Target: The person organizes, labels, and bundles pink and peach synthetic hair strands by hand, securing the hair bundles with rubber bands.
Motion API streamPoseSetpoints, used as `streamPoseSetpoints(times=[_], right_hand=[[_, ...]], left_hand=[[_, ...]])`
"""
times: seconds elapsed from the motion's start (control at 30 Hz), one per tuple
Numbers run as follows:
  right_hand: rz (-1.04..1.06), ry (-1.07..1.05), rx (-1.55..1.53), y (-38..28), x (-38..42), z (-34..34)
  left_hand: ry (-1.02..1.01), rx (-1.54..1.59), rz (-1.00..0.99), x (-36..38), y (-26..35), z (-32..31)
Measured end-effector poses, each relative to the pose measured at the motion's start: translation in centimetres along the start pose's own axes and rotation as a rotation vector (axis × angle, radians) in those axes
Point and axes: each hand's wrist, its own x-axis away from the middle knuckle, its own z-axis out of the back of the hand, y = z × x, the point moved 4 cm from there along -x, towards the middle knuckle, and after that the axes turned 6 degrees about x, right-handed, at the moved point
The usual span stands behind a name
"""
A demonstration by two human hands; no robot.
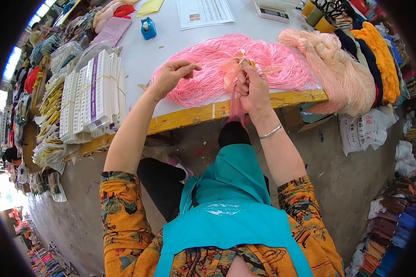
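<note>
Pink strands [236, 108] gripped in your right hand [253, 88]

Your right fingers press together on the strands, which hang over the table's yellow edge [185, 119]. Your left hand [176, 77] hovers by the pink yarn [203, 60]; whether it pinches a thread, I can't tell. That yarn lies on the table [138, 62], between card stacks [90, 94] and a peach skein [351, 76].

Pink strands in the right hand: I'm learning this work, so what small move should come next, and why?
Probably bring the left hand across to steady the pink strands below the right hand: the right grip pinches them higher up, their lower part hangs down past the table edge, and the left hand hovers apart above the pink pile.
</note>
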Motion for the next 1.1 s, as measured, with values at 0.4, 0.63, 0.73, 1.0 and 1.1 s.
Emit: streamPoseSetpoints(times=[0.4,0.63,0.73,1.0,1.1], right_hand=[[-0.052,-0.124,-0.079,1.2,0.0,-1.2],[-0.103,-0.17,-0.199,0.8,0.2,-1.1],[-0.074,-0.149,-0.209,-1.0,0.8,-0.3],[-0.014,-0.134,0.017,-6.4,6.1,0.9],[-0.02,-0.056,0.178,-7.1,8.2,0.4]], left_hand=[[0.399,0.313,0.076,-0.9,-0.1,-0.5],[0.532,0.425,0.161,-1.5,-2.7,1.4],[0.56,0.172,0.142,-1.7,-4.2,3.3],[0.449,-0.903,-0.478,0.4,2.3,-3.8],[0.125,-0.473,-0.662,1.5,7.8,-9.4]])
